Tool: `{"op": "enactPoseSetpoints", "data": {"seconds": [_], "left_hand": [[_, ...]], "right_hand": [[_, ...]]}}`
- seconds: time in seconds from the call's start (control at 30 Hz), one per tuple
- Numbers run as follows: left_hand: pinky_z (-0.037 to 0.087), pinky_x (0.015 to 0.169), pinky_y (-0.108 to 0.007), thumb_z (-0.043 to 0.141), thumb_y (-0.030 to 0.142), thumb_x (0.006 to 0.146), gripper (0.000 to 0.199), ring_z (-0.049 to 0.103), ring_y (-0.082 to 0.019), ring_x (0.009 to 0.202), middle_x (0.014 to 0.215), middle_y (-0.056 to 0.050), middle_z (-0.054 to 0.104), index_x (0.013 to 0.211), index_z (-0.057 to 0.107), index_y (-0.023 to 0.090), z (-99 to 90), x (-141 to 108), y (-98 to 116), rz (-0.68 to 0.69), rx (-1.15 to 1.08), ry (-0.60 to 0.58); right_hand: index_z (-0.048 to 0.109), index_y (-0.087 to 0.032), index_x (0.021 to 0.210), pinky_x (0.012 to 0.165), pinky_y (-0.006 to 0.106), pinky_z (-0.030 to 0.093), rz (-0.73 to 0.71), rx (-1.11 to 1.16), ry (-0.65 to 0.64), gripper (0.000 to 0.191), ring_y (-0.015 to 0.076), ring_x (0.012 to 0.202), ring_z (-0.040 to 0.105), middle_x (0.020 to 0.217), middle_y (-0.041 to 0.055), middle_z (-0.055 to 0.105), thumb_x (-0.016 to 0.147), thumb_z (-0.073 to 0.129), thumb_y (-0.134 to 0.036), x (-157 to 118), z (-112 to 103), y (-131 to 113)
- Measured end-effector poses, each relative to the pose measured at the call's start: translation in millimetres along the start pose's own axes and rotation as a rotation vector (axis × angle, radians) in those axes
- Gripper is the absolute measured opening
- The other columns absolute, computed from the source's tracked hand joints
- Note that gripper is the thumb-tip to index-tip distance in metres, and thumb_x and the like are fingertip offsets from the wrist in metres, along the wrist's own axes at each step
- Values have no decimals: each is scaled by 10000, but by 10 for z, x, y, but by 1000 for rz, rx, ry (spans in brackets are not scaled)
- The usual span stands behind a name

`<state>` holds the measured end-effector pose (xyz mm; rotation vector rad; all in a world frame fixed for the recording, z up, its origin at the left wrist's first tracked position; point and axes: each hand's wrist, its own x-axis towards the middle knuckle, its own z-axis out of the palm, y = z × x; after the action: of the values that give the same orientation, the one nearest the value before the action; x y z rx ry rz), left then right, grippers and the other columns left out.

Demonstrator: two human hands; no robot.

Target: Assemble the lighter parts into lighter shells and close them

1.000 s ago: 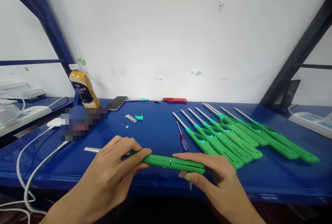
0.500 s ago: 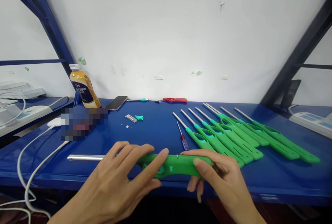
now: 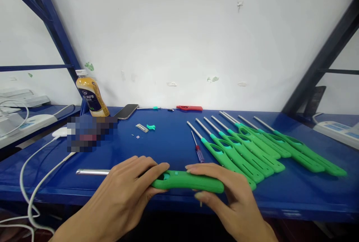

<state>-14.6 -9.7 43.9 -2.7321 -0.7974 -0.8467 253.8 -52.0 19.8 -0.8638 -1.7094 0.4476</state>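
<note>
A green long-reach lighter (image 3: 187,181) with a silver barrel lies level across both hands above the front of the blue table. My left hand (image 3: 126,189) is closed around its front part, near the trigger opening, and the barrel sticks out to the left. My right hand (image 3: 230,193) grips the handle's right end, fingers on top and thumb below. Just behind the right hand lies a screwdriver (image 3: 199,154) with a red and purple handle. Several more green lighters (image 3: 252,152) lie slanted in a row to the right.
Toward the back lie a red casing (image 3: 190,108), a thin metal rod (image 3: 148,108), a clear small tank (image 3: 142,128) and a teal trigger piece (image 3: 150,127). On the left are a phone (image 3: 128,111), a drink bottle (image 3: 92,96) and white cables (image 3: 36,201).
The lighter has been rolled about its length, so its rounded edge now faces me. My left index finger has bent back from the handle, and the right-hand grip has shifted.
</note>
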Motion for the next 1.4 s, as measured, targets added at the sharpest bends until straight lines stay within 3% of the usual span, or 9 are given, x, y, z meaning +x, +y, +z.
{"op": "enactPoseSetpoints", "data": {"seconds": [0.1,0.4,0.57,0.7,0.87,1.03,1.13,1.27,1.4], "left_hand": [[529,840,-300,411,214,1115,328,690,-202,937,1119,-60,713,1401,566,258,-33,-3,20,-16,-46,-19],[533,896,-283,394,218,1127,340,708,-185,983,1142,-45,726,1415,570,259,-27,10,46,-10,-49,-34],[528,946,-323,435,421,1146,407,698,-208,1072,1217,-46,728,1518,509,272,-131,51,38,-17,48,-35],[514,984,-400,549,576,1073,595,669,-283,1169,1339,-90,690,1578,460,276,-245,3,-137,-105,148,-1],[488,974,-383,517,444,1118,331,692,-242,1062,1195,-40,741,1382,644,288,-326,-69,-352,-81,171,47],[519,868,-304,496,364,1132,273,705,-192,965,1117,-5,757,1344,643,273,-324,-26,-256,-64,68,-19],[541,897,-308,483,403,1133,303,727,-210,1012,1162,-16,766,1362,635,277,-285,-62,-216,-106,84,-38],[555,998,-345,487,453,1121,338,741,-247,1127,1279,-14,762,1392,640,322,-236,-174,-242,-175,95,-50],[592,941,-336,476,427,1121,359,759,-258,1111,1287,-21,770,1429,634,331,-237,-211,-257,-183,87,-79]], "right_hand": [[784,-317,1173,914,240,641,-103,-78,29,208,202,991,822,1099,-13,850,966,771,-300,3,5,22],[774,-342,1220,751,181,653,-81,-41,-5,290,142,791,819,1086,-49,848,965,739,-209,-31,-16,40],[782,-359,1205,702,193,652,-5,-2,19,266,142,740,807,1067,-46,844,975,732,-234,-34,-16,48],[787,-356,1186,673,192,640,32,-7,97,241,131,695,787,997,-43,840,991,704,-240,-28,-17,52],[800,-345,1170,641,187,629,44,-24,138,205,128,662,766,908,-40,828,994,714,-286,-14,-14,45],[822,-339,1129,610,179,616,54,-1,150,165,117,605,729,832,-37,812,994,726,-344,-9,-32,27],[818,-351,1135,609,175,615,46,19,149,168,114,614,731,878,-40,825,992,731,-341,-6,-39,36],[801,-373,1152,629,196,631,32,31,128,173,133,691,768,1077,-34,841,1003,718,-342,-15,-44,72],[792,-382,1160,625,212,639,26,52,118,182,165,789,799,1141,-25,835,1007,713,-324,-30,-46,97]]}}
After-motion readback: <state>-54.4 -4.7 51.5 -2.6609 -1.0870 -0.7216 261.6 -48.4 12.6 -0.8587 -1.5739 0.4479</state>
